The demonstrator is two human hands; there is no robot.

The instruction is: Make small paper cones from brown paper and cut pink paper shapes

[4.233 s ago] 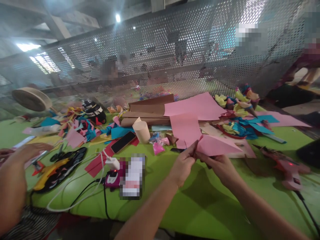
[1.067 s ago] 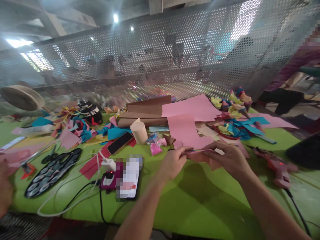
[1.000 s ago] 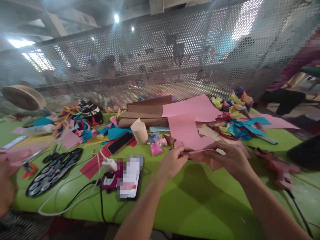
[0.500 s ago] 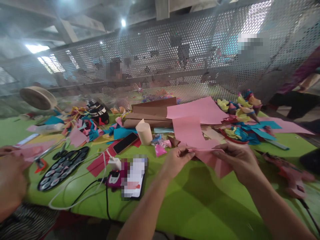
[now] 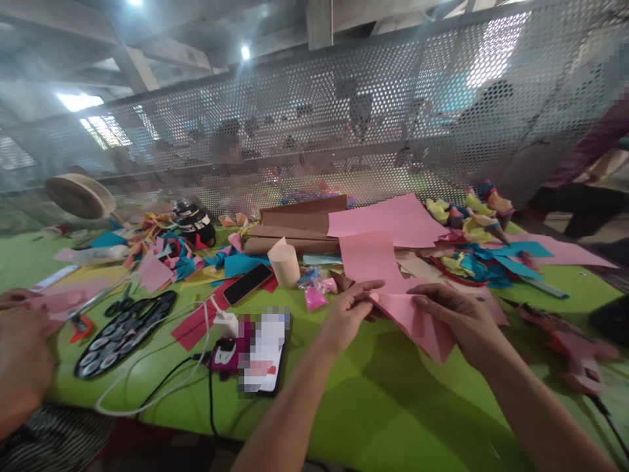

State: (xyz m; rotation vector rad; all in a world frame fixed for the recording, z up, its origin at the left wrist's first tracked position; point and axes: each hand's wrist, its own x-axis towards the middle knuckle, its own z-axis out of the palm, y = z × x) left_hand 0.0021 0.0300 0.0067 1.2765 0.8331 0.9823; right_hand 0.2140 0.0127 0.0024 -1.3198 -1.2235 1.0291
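Both of my hands hold one folded pink paper sheet [image 5: 417, 321] just above the green table [image 5: 373, 406]. My left hand [image 5: 346, 314] pinches its left corner, fingers closed. My right hand [image 5: 462, 321] lies over the sheet's right side, with fingers curled along the upper edge and the paper's point hanging below them. Larger pink sheets [image 5: 388, 223] lie right behind my hands.
A paper cup [image 5: 284, 263], black phone [image 5: 248, 284], second phone on a charger [image 5: 263, 351] with cables, brown card [image 5: 299, 226], coloured scraps [image 5: 162, 252], scissors [image 5: 118, 305], a pink glue gun [image 5: 574, 344]. Another person's hand [image 5: 22, 357] at far left. Perforated metal screen behind.
The pink paper went from a raised cone shape to held flat and edge-on, and now tilts so its face shows, point downward. My hands stayed in place; the view shifted slightly.
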